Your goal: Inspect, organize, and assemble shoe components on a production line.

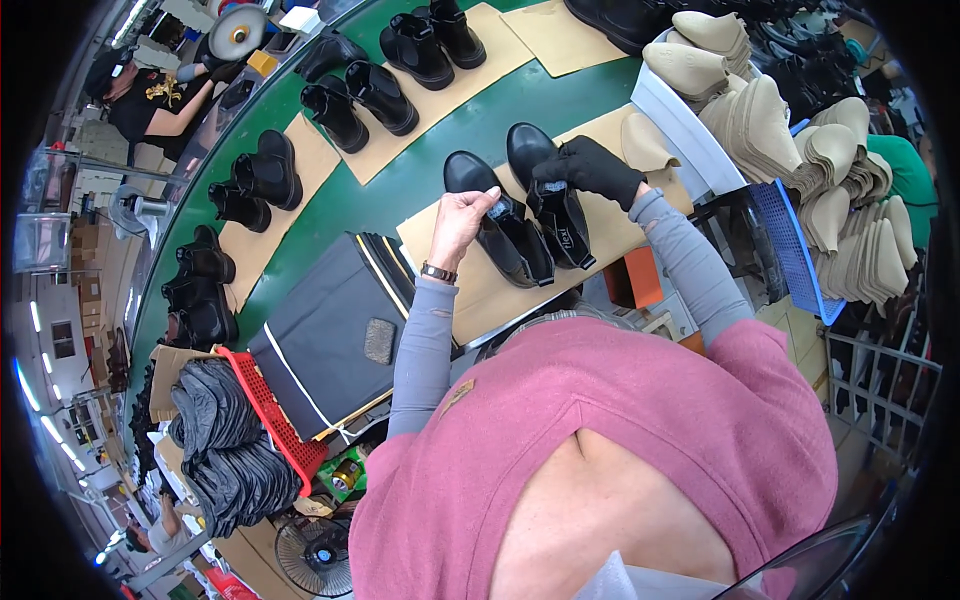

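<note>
Two black ankle boots stand side by side on a sheet of tan cardboard, toes pointing away from me. My bare left hand [460, 225], with a dark band at its wrist, pinches the front upper edge of the left boot [470, 172]. On the right boot [533, 150], my right hand [600, 170] in a black glove has its fingers closed at the front of the opening. A light grey patch shows inside each boot near my fingertips. Just right of the gloved hand lies a beige boot-shaped insert [647, 145], on the same cardboard [475, 305].
More black boots [415, 50] stand in pairs along the green table [420, 150]. At right, a white bin [685, 120] and a blue basket [795, 250] hold stacked beige inserts. Dark sheets [320, 340] bearing a grey block lie at left, by a red basket [265, 415]. People work farther off.
</note>
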Tool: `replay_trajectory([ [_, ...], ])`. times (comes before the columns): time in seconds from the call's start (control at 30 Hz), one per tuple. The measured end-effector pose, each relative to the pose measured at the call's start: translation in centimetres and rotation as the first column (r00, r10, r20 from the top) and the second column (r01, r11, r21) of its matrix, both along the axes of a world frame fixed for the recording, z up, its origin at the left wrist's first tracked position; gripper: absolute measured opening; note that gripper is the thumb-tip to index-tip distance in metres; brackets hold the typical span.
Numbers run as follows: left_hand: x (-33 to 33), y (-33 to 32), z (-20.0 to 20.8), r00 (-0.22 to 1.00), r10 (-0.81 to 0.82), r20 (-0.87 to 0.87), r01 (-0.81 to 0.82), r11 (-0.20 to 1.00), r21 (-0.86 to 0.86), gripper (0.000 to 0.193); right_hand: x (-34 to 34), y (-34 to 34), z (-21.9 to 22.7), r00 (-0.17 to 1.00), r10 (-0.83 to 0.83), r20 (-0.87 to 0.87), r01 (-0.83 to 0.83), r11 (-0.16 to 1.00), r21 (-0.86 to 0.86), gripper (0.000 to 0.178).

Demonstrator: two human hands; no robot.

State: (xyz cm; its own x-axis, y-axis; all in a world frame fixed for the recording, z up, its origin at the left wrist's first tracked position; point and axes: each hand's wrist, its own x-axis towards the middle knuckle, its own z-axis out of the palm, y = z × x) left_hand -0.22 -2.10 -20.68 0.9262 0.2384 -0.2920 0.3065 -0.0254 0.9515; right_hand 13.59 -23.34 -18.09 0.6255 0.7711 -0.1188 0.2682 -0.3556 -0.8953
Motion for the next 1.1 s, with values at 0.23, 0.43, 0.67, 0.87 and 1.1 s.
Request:
replay_trajectory([
  [0.23, -0.4, 0.1, 0.0, 1.000, 0.001, 0.001, -0.001, 0.997, 0.073, 0.032, 0.2, 0.1, 0.3, 0.983, 0.138, 0.123, -0.144, 0.988, 0.047, 0.024],
  [0.43, 0.7, -0.1, 0.6, 0.997, -0.069, 0.025, 0.063, 0.978, 0.200, 0.038, 0.6, -0.5, 0.5, 0.998, 0.066, -0.021, -0.066, 0.998, 0.002, 0.027],
  [0.67, 5.6, -3.8, 16.0, 0.858, -0.470, 0.209, 0.235, 0.720, 0.653, 0.014, -3.3, -7.1, 4.9, 0.871, -0.252, 0.422, 0.202, 0.966, 0.159, 0.033],
  [0.87, 14.8, -23.1, 21.9, 0.266, -0.859, 0.438, 0.317, 0.507, 0.801, 0.012, -4.0, -26.1, 11.9, 0.177, -0.221, 0.959, 0.713, 0.700, 0.029, 0.020],
  [1.1, 27.0, -45.6, 17.7, -0.087, -0.986, 0.145, 0.001, 0.146, 0.989, 0.013, -4.8, -47.1, 9.8, 0.276, -0.174, 0.945, 0.940, 0.253, -0.228, 0.014],
])
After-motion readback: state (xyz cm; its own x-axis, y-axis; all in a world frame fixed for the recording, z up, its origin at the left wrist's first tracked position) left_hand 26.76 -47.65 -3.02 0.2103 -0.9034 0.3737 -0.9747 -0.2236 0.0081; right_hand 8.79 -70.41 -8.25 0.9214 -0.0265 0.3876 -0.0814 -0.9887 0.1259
